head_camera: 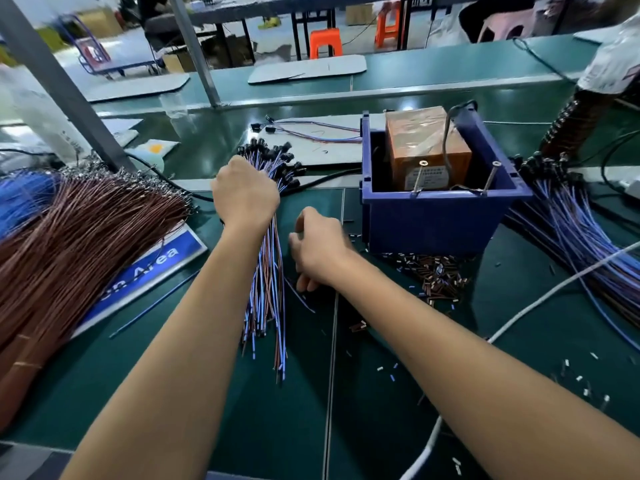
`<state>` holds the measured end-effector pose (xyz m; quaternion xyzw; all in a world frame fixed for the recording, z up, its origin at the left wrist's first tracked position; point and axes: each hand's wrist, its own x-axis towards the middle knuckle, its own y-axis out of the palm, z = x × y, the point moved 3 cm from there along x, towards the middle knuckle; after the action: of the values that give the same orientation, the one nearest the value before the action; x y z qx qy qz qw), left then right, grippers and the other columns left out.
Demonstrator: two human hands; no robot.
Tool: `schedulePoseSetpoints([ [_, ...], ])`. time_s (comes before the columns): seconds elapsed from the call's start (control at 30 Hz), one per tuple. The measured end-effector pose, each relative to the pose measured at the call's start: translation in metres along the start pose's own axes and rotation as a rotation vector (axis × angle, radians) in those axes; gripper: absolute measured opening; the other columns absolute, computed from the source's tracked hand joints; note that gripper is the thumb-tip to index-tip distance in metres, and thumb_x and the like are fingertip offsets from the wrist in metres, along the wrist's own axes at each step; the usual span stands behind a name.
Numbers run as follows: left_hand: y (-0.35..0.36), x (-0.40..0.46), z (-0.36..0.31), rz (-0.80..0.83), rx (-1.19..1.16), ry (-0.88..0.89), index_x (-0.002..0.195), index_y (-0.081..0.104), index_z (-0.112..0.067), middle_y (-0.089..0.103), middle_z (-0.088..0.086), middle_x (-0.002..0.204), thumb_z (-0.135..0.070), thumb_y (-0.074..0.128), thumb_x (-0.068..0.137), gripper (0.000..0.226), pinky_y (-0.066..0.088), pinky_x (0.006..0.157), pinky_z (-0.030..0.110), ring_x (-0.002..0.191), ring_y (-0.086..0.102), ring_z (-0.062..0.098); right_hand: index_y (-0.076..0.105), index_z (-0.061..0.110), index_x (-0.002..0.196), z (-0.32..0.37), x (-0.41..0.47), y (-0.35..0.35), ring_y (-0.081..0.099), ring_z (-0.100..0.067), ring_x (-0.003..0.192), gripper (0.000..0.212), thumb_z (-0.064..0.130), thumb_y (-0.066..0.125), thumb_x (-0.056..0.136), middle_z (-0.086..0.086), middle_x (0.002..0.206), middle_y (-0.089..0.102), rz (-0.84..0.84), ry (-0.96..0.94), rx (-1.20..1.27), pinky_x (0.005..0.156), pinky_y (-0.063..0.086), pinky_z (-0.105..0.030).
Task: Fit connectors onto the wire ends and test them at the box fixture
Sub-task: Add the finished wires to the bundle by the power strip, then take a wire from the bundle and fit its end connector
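My left hand (245, 195) grips a bundle of blue and brown wires (266, 299) around its middle. Black connectors (282, 161) fan out above the fist, and the bare ends hang down toward me. Just to the right, my right hand (317, 249) hovers with fingers curled downward at the green mat; whether it pinches anything is hidden. The blue box fixture (436, 216) stands to the right, holding an orange block (427, 150) with two upright screws (420, 176). Small loose connector pieces (436, 275) lie piled in front of the box.
A thick sheaf of brown wires (76, 244) covers the left side over a blue sign (156, 268). More blue wires with black ends (581, 230) lie at the right. A white cable (540, 299) crosses the mat. A person's arm (581, 119) reaches in at far right.
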<state>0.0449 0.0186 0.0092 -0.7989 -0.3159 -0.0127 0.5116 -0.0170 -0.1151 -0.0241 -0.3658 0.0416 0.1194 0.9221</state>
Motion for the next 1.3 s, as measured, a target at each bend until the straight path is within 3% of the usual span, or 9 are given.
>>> schedulePoseSetpoints([
  [0.13, -0.006, -0.006, -0.004, 0.049, -0.308, -0.123, 0.113, 0.062, -0.006, 0.071, 0.013, 0.113, -0.024, 0.050, 0.104, 0.023, 0.050, 0.093, 0.037, 0.106, 0.065, 0.030, 0.047, 0.011, 0.110, -0.003, -0.013, -0.002, 0.073, -0.041, 0.068, 0.016, 0.027, 0.048, 0.108, -0.022, 0.092, 0.068, -0.059, -0.098, 0.178, 0.065, 0.063, -0.055],
  [0.3, -0.019, -0.011, -0.020, -0.048, -0.189, -0.045, 0.109, 0.063, -0.006, 0.069, 0.013, 0.112, -0.022, 0.053, 0.100, 0.021, 0.041, 0.082, 0.036, 0.103, 0.060, 0.032, 0.054, 0.017, 0.099, 0.002, -0.026, -0.010, 0.069, -0.039, 0.069, 0.013, 0.029, 0.051, 0.105, -0.013, 0.088, 0.069, -0.136, -0.214, 0.259, 0.066, 0.061, -0.057],
  [0.43, -0.008, -0.007, -0.023, 0.187, -0.460, -0.165, 0.084, 0.072, 0.000, 0.076, 0.015, 0.086, -0.011, 0.058, 0.082, 0.018, 0.060, 0.083, 0.041, 0.086, 0.073, 0.033, 0.058, 0.015, 0.103, 0.002, -0.030, -0.013, 0.070, -0.037, 0.071, 0.012, 0.027, 0.056, 0.105, -0.015, 0.091, 0.071, -0.084, -0.229, 0.281, 0.069, 0.062, -0.054],
  [0.57, 0.007, -0.008, -0.013, 0.280, -0.472, -0.275, 0.084, 0.074, 0.003, 0.067, 0.017, 0.075, -0.008, 0.077, 0.075, 0.015, 0.049, 0.070, 0.032, 0.071, 0.060, 0.031, 0.058, 0.018, 0.102, -0.007, -0.032, -0.012, 0.071, -0.036, 0.072, 0.008, 0.025, 0.057, 0.104, -0.013, 0.090, 0.073, -0.032, -0.217, 0.284, 0.070, 0.061, -0.052],
  [0.73, 0.007, -0.027, -0.006, 0.160, -0.247, -0.147, 0.102, 0.064, -0.020, 0.061, -0.002, 0.093, -0.043, 0.082, 0.083, 0.035, 0.042, 0.081, 0.031, 0.091, 0.055, 0.022, 0.059, 0.022, 0.097, -0.016, -0.030, -0.007, 0.070, -0.028, 0.059, 0.007, 0.027, 0.059, 0.101, -0.009, 0.083, 0.074, -0.026, -0.199, 0.292, 0.055, 0.055, -0.038],
  [0.87, 0.005, -0.038, -0.005, 0.082, -0.086, -0.004, 0.112, 0.074, -0.027, 0.073, 0.007, 0.113, -0.035, 0.072, 0.094, 0.019, 0.050, 0.087, 0.038, 0.111, 0.065, 0.032, 0.060, 0.023, 0.097, -0.021, -0.028, -0.002, 0.068, -0.023, 0.051, 0.004, 0.026, 0.061, 0.099, -0.006, 0.082, 0.074, -0.011, -0.178, 0.302, 0.052, 0.049, -0.031],
  [1.03, 0.005, -0.034, -0.004, 0.077, 0.050, -0.016, 0.113, 0.072, -0.015, 0.068, 0.017, 0.118, -0.028, 0.067, 0.099, 0.020, 0.051, 0.089, 0.045, 0.110, 0.065, 0.040, 0.061, 0.023, 0.099, -0.024, -0.027, -0.001, 0.071, -0.027, 0.060, 0.004, 0.026, 0.060, 0.098, -0.007, 0.081, 0.075, 0.001, -0.149, 0.302, 0.061, 0.057, -0.038],
  [1.17, -0.002, -0.039, -0.011, 0.039, 0.118, -0.005, 0.119, 0.070, -0.014, 0.050, 0.019, 0.134, -0.037, 0.055, 0.104, 0.032, 0.043, 0.100, 0.049, 0.126, 0.046, 0.040, 0.062, 0.022, 0.100, -0.021, -0.031, -0.003, 0.071, -0.029, 0.071, 0.004, 0.026, 0.061, 0.099, -0.007, 0.083, 0.073, -0.004, -0.149, 0.293, 0.073, 0.061, -0.046],
  [1.3, -0.029, -0.038, -0.028, -0.023, -0.054, 0.031, 0.112, 0.072, -0.011, 0.053, 0.020, 0.135, -0.036, 0.049, 0.107, 0.034, 0.047, 0.099, 0.045, 0.121, 0.051, 0.038, 0.065, 0.019, 0.106, -0.015, -0.041, -0.009, 0.067, -0.025, 0.086, 0.014, 0.032, 0.061, 0.102, -0.002, 0.088, 0.069, -0.111, -0.200, 0.235, 0.085, 0.057, -0.044],
])
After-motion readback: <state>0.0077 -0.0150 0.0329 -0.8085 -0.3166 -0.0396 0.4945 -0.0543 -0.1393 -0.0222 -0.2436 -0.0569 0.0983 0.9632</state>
